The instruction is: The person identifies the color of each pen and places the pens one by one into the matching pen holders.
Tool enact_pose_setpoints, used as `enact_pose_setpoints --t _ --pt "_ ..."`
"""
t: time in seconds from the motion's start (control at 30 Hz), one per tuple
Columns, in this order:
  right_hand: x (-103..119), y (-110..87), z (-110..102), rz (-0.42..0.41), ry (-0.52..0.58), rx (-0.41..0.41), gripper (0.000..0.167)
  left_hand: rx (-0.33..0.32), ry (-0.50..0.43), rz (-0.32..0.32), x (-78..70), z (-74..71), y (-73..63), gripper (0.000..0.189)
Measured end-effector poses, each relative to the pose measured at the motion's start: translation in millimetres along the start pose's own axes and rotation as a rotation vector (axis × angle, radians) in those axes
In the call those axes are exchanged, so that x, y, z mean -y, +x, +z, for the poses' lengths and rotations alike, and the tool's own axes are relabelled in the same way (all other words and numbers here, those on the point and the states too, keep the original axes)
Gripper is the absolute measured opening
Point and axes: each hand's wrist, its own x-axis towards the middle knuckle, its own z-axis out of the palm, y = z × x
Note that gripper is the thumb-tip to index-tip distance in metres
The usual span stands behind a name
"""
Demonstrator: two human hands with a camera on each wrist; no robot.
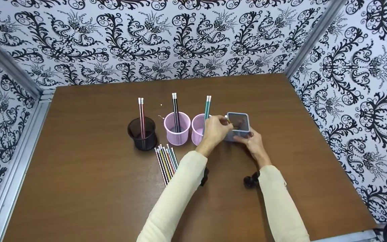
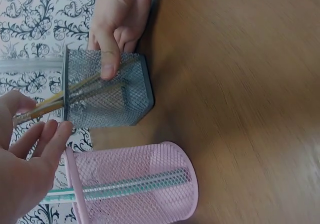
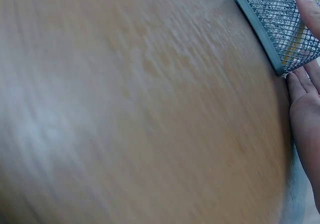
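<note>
A grey square mesh pencil holder point(image 1: 232, 135) stands on the table, and my right hand point(image 1: 254, 144) grips its side, thumb on the mesh wall point(image 2: 102, 107). Yellow pencils point(image 2: 52, 106) lean inside it, their lower ends visible through the mesh. At the rim, the left hand point(image 1: 217, 129) pinches them near the eraser ends between thumb and fingers. Just left of this holder is a pink round mesh holder point(image 2: 185, 199) with green pencils point(image 1: 207, 107), partly covered by the left hand in the head view. The right wrist view shows the grey holder's base point(image 3: 262, 37) close to the right hand point(image 3: 307, 119).
Further left stand another pink holder point(image 1: 177, 138) with black pencils point(image 1: 175, 111) and a black mesh holder point(image 1: 145, 144) with red pencils point(image 1: 142, 116). Several loose pencils point(image 1: 165, 161) lie in front, partly behind the left sleeve. Patterned walls point(image 1: 153, 40) border the brown table point(image 1: 96, 188).
</note>
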Motion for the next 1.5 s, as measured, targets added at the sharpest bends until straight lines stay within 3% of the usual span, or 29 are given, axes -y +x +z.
enact_pose_setpoints --t 0.17,0.4,0.6,0.77,0.87,0.97,1.1,1.23,1.37,1.5 --pt "11 -5.7 2 0.000 -0.022 -0.002 0.063 -0.021 -0.076 0.020 0.8 -4.9 -1.5 0.022" --pt "-12 6.4 0 0.016 0.014 -0.009 0.071 -0.050 -0.099 0.091 6.4 -13.7 -13.2 0.031" --pt "-12 3.8 0 0.037 0.039 -0.005 0.075 -0.045 -0.051 0.245 18.6 -43.5 -27.7 0.029" --pt "-6 -7.8 2 0.082 0.083 -0.017 0.083 -0.092 -0.023 0.313 38.7 -72.8 -38.5 0.026" --pt "0 -18.7 6 0.135 0.078 -0.069 0.083 -0.114 0.017 0.354 51.4 -87.8 -47.3 0.023" --pt "9 -31.2 14 0.196 0.004 -0.186 0.068 -0.151 0.082 0.382 63.9 -100.1 -57.9 0.018" --pt "14 -47.6 28 0.234 -0.068 -0.281 0.034 -0.205 0.165 0.339 82.2 -109.2 -73.8 0.013" --pt "16 -60.6 46 0.138 -0.044 -0.225 0.023 -0.273 0.194 0.219 101.2 -112.8 -87.1 0.007" --pt "19 -64.7 62 -0.021 -0.035 -0.092 0.041 -0.358 0.218 0.101 119.1 -108.8 -98.2 0.005" --pt "17 -61.4 73 -0.110 -0.016 0.050 0.074 -0.313 0.264 0.001 130.1 -94.3 -108.2 0.007"
